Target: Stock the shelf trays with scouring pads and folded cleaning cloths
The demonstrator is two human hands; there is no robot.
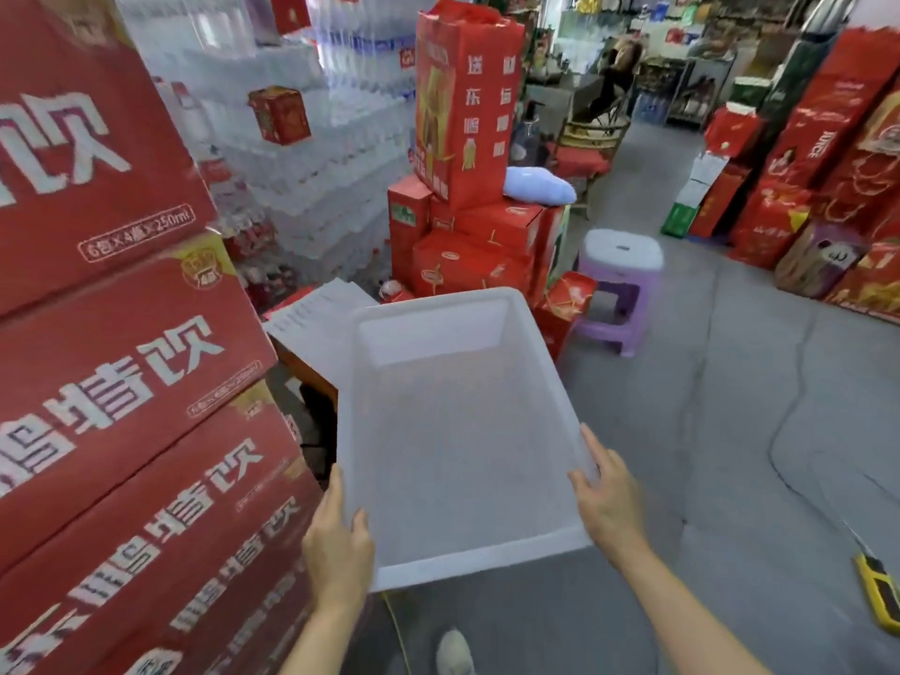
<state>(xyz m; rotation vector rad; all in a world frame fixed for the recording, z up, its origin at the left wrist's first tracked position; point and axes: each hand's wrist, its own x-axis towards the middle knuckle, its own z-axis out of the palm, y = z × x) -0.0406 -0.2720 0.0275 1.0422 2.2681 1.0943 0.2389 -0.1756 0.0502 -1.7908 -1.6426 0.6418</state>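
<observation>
Hands gripping translucent white tray

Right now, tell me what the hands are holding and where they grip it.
Both hands hold an empty white tray by its near end: the left hand grips the near-left corner, the right hand the right rim close to the near corner.

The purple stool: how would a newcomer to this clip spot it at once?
Start at the stack of red cartons in the middle of the grey floor. Just to its right stands the purple plastic stool with a pale round-cornered seat. It is the only purple thing among red boxes.
</observation>
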